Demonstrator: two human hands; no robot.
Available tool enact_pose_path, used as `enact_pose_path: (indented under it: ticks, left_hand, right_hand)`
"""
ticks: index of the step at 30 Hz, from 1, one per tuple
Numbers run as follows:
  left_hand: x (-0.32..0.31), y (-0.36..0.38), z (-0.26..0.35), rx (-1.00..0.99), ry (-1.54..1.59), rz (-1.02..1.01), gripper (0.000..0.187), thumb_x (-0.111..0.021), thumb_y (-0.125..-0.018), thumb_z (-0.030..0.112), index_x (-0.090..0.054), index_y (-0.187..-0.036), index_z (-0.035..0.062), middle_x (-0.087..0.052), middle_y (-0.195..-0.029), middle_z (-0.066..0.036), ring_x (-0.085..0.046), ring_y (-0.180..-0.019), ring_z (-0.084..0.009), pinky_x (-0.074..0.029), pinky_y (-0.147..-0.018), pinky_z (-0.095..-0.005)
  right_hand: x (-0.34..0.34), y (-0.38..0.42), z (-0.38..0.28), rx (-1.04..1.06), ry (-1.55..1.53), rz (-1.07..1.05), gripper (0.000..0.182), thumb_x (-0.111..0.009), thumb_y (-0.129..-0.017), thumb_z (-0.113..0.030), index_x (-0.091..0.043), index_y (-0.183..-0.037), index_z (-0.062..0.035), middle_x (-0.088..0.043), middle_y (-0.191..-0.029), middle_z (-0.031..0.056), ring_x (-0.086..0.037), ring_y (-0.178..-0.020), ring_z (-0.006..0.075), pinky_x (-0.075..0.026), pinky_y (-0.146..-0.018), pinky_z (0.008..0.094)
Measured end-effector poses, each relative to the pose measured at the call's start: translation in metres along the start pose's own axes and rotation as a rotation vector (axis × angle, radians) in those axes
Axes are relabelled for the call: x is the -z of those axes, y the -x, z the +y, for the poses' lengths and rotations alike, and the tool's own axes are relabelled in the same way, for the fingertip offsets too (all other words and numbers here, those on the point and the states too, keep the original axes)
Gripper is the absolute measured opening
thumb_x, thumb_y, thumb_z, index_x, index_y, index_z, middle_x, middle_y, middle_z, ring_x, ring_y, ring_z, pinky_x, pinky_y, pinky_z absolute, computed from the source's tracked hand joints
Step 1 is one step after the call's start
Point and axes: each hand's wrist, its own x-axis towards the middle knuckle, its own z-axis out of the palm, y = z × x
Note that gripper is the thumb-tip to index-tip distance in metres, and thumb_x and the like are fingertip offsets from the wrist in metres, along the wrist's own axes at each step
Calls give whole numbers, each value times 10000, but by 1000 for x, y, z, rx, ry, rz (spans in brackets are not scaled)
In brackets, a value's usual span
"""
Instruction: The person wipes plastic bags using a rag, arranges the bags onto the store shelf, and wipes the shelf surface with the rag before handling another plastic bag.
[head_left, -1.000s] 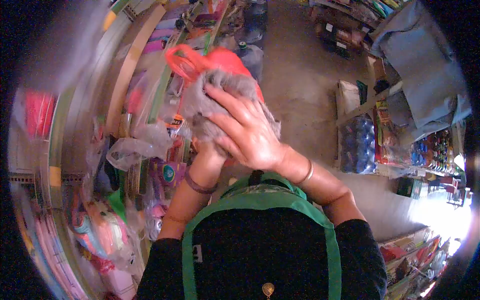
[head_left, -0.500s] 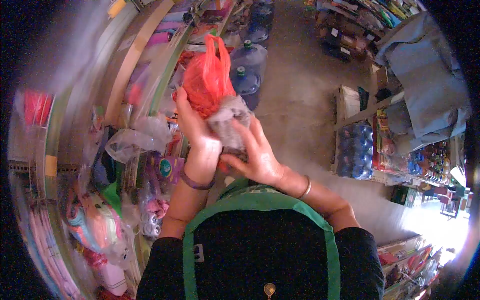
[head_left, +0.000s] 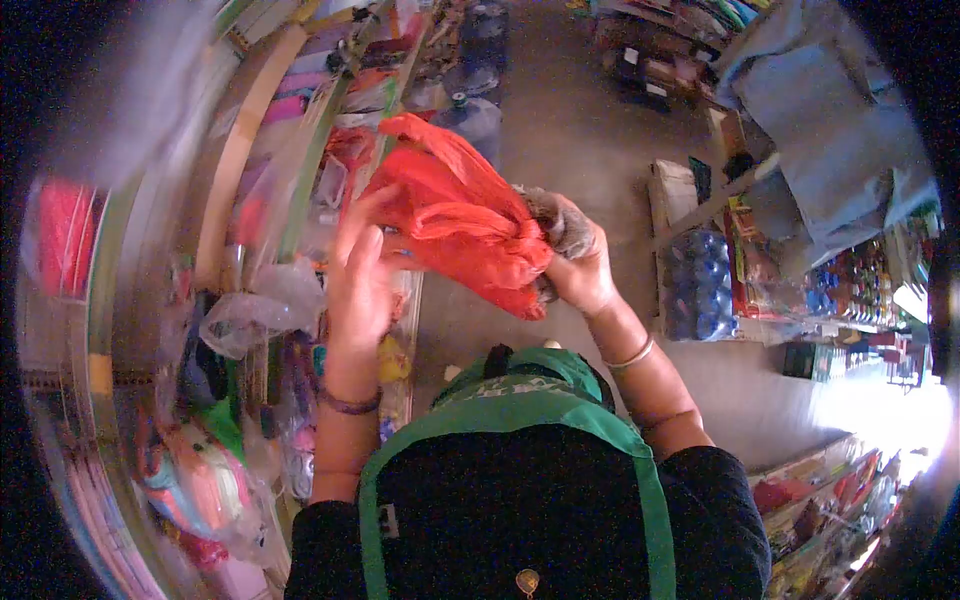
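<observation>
"Where is the red bag [head_left: 450, 225]?"

"Up between the two hands, above the floor [head_left: 565, 120]. Its crumpled plastic stretches across from the left hand [head_left: 362, 270] to the right hand [head_left: 588, 278], with a twisted, gathered part close to the right one."

"How does the right hand stand?"

"Closed, its fingers curled round a grey cloth [head_left: 572, 232], thumb against the near end of the bag. The cloth bunches up between that hand and the plastic."

"And the left?"

"Blurred. Its fingers are partly spread and meet the bag's left side. I can't tell whether they grip it or only steady it."

"Anything on the wrists?"

"A dark bracelet [head_left: 352, 405] below the left hand, and a pale bangle [head_left: 632, 355] below the right."

"What lies nearest around them?"

"Between the forearms, toward the body, a green apron [head_left: 530, 412] over a black shirt [head_left: 510, 500]. Just left of the left hand, a clear bag [head_left: 255, 312] hangs by the crowded shelves. Beyond both hands, some large bottles [head_left: 480, 118]."

"And to the right?"

"Well apart from the right hand, a bottle pack [head_left: 703, 285]; farther out and higher, a draped grey-blue sheet [head_left: 835, 140]."
</observation>
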Motion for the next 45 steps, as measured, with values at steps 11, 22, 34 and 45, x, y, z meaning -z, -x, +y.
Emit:
enact_pose_path:
  ticks: [11, 22, 34, 45]
  left_hand:
    - [-29, -28, -13, -115, -576, -199, 306, -670, -685, 23, -592, -980, 2, -641, -881, -74, -604, -804, -154, -458, -725, -277]
    - [-46, -31, -62, -176, -162, -64, 300, -576, -805, 141, -558, -1075, 10, -587, -1051, -88, -567, -947, -192, -440, -824, -306]
    - [-31, -24, -17, 6, -64, 55, 315, -578, -769, 33, -532, -1079, -1, -590, -1032, -85, -565, -940, -209, -431, -841, -332]
    - [-51, -26, -25, 60, 174, -51, 350, -490, -832, 71, -453, -1170, -14, -535, -1117, -110, -512, -1021, -207, -402, -891, -316]
  right_hand:
    - [70, 3, -18, -150, -141, -108, 409, -597, -759, -44, -481, -1148, 4, -564, -1067, 72, -526, -964, 144, -406, -879, 307]
    - [6, -9, -51, 602, 1090, -110, 420, -657, -590, -169, -571, -999, -126, -465, -1197, 104, -452, -1083, 288, -323, -942, 451]
    - [148, 17, 17, -102, 230, 767, 237, -495, -814, -98, -507, -1032, -6, -592, -896, 79, -558, -789, 164, -470, -693, 292]
    - [32, -3, -4, 705, 1035, 68, 363, -569, -632, -175, -567, -984, -86, -492, -1163, 112, -474, -992, 312, -381, -873, 451]
